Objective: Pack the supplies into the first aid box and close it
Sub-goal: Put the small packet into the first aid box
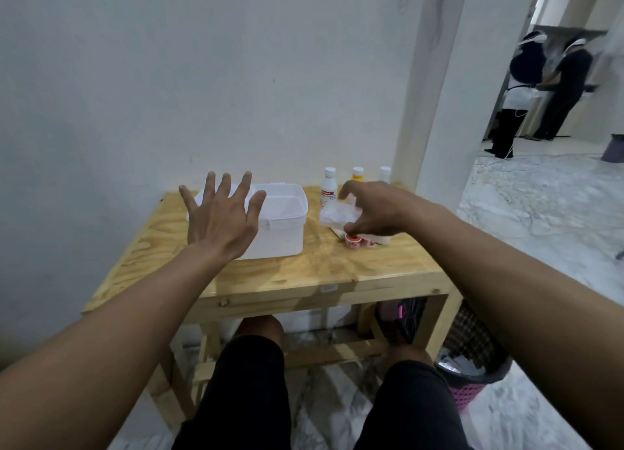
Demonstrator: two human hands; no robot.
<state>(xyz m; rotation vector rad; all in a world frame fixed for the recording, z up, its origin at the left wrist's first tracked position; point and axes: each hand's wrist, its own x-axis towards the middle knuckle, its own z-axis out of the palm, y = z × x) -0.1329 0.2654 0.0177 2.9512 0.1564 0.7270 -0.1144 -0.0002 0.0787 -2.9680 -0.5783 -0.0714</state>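
A white plastic first aid box (283,220) stands on the small wooden table (304,274), its lid on. My left hand (221,214) hovers over the box's left side with fingers spread, holding nothing. To the right lie clear plastic packets (337,213) and small red-and-white tape rolls (354,241). My right hand (374,209) is curled over these supplies, fingertips touching the pile just above the rolls; whether it grips anything cannot be made out. Behind stand a white bottle with a red label (329,184), a yellow bottle (357,174) and another white bottle (385,173).
The table is against a white wall, with a pillar at its back right corner. A pink and black mesh bin (472,378) stands on the marble floor by the table's right leg. Two people stand far off at the upper right. My knees are under the table's front edge.
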